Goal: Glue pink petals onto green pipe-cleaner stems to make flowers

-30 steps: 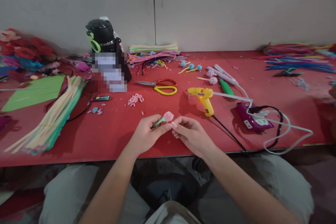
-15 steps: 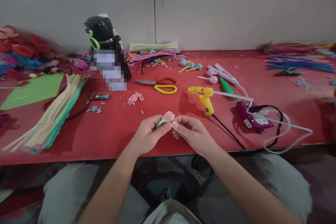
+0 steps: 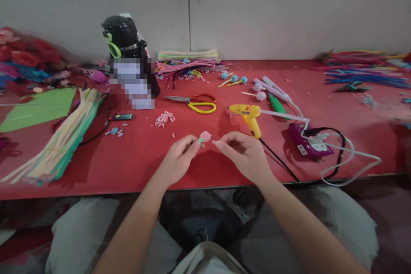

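My left hand (image 3: pixel 181 152) pinches a small pink craft flower (image 3: pixel 206 136) by its green base, with the pink head facing right. My right hand (image 3: pixel 245 150) is held just right of the flower, apart from it. Its thumb and forefinger are pressed together; a pale tip shows there, too small to tell a fingernail from a pink piece. Beyond the hands lies a pile of short pink pieces (image 3: pixel 165 118), with one loose pink piece (image 3: pixel 173 135) nearer me. Scissors (image 3: pixel 202 105) with red and yellow handles rest behind. A yellow glue gun (image 3: pixel 246 113) lies close to my right hand.
Pipe cleaners (image 3: pixel 61 141) lie bundled at left beside a green sheet (image 3: pixel 38 107). A black bottle (image 3: pixel 123 36) stands behind them. On the right, a purple power strip (image 3: pixel 310 143) trails cables. Blue pompom stems (image 3: pixel 234 79) and a lilac styling iron (image 3: pixel 276 92) sit farther back.
My hands have come apart: the right one has moved right, off the flower. My left hand keeps hold of the flower, which has shifted slightly left and up.
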`<state>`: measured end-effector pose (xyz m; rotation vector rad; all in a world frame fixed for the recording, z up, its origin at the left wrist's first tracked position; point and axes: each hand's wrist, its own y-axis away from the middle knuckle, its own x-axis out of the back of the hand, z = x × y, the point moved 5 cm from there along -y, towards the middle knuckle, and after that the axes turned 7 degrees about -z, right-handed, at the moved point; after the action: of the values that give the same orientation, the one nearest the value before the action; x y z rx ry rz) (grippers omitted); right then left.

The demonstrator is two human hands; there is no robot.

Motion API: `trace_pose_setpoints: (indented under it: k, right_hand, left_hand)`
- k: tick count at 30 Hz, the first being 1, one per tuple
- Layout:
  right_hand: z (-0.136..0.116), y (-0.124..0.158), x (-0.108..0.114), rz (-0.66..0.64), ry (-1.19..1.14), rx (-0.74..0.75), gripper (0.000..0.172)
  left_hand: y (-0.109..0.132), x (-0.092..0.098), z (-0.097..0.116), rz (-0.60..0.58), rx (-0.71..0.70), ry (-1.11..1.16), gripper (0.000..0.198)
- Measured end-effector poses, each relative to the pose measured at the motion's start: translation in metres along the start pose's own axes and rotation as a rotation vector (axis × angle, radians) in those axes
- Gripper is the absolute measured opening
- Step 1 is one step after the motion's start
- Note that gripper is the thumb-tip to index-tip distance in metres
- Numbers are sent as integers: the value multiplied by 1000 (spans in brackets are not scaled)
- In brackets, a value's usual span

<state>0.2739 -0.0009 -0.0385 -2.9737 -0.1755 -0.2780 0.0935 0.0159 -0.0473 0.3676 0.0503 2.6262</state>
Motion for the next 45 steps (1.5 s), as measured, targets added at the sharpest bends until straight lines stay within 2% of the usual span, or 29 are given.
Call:
trace_pose_setpoints:
  k: [5, 9, 13, 21, 33, 45]
  right_hand:
    - [1, -1, -9, -60, -28, 35, 22]
    - [-1, -1, -10, -82, 68, 66, 24]
    - [-5, 0, -9, -78, 166, 87, 25]
    - [-1, 0, -12, -86, 221, 73, 22]
    - [-5, 0, -10, -104, 319, 125, 15]
    - [-5, -1, -5, -97, 385, 82, 14]
  left_hand:
    - [-1, -3, 2, 11, -21, -83, 33]
    - [-2, -4, 2, 6, -48, -113, 32]
    - [-1, -4, 0, 8, -45, -134, 32]
    - [0, -6, -1, 1, -30, -165, 34]
    - [0, -7, -2, -9, -28, -254, 34]
    - [0, -9, 3, -45, -63, -252, 30]
